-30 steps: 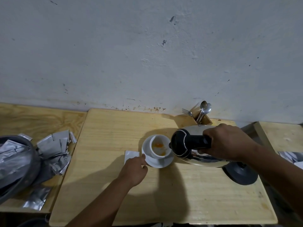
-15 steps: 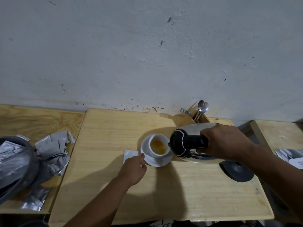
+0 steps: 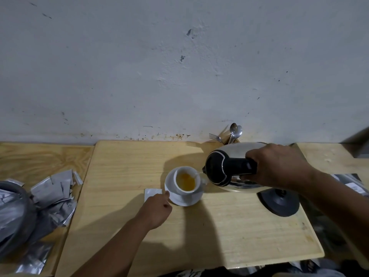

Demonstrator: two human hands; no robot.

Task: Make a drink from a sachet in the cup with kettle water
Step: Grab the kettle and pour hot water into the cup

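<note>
A white cup (image 3: 180, 174) with orange liquid in it stands on a white saucer (image 3: 183, 199) in the middle of the wooden table (image 3: 127, 168). My right hand (image 3: 279, 166) grips the black handle of a steel kettle (image 3: 229, 168), tilted left with its spout over the cup's right rim; water runs into the cup. My left hand (image 3: 155, 209) rests on the table with fingertips touching the saucer's left edge. A white sachet (image 3: 151, 192) lies flat just left of the saucer, partly under my fingers.
The kettle's black base (image 3: 279, 200) sits right of the cup. A holder with spoons and a fork (image 3: 229, 134) stands against the wall. Several silver sachets (image 3: 54, 188) and a dark round container (image 3: 12, 212) crowd the left table.
The orange liquid in the cup has risen as the kettle keeps pouring. Both hands have held their places.
</note>
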